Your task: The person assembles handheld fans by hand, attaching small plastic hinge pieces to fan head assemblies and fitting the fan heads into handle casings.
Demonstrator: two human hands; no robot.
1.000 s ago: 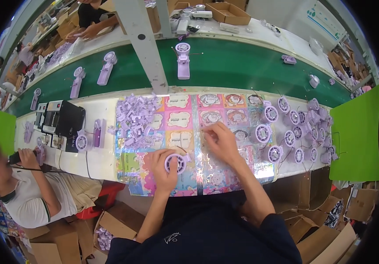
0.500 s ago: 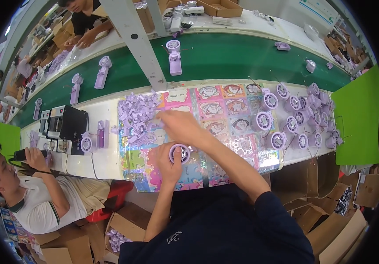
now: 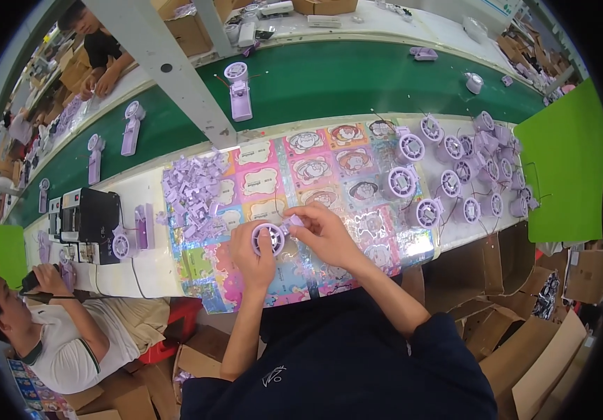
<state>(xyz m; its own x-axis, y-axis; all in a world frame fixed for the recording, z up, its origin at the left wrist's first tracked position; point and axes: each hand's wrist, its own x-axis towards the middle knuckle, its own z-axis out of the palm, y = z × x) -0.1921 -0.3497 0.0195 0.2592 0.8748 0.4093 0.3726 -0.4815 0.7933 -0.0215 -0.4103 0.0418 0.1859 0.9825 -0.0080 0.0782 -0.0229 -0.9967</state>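
Note:
My left hand (image 3: pixel 251 255) is closed around a round lilac fan housing (image 3: pixel 268 240), its thumb lying across the front ring. At the housing's right side, my right hand (image 3: pixel 322 234) pinches a small lilac plastic piece (image 3: pixel 293 222) between thumb and fingers. The piece is right beside the housing; whether the two touch is hard to tell. Thin wires show near my right fingertips. Left of my hands lies a heap of small lilac plastic pieces (image 3: pixel 193 189) on the colourful printed sheet (image 3: pixel 259 180).
Several lilac fan heads with wires (image 3: pixel 450 183) stand at the right, before a green panel (image 3: pixel 567 168). A green conveyor belt (image 3: pixel 329 80) behind carries lilac fans. A metal post (image 3: pixel 168 70) rises at its near edge. At left, a co-worker (image 3: pixel 63 329) sits beside a black machine (image 3: pixel 91 222).
My right hand has come from the heap of small pieces back to the fan housing, now with a lilac piece in its fingers. The whole view has shifted slightly.

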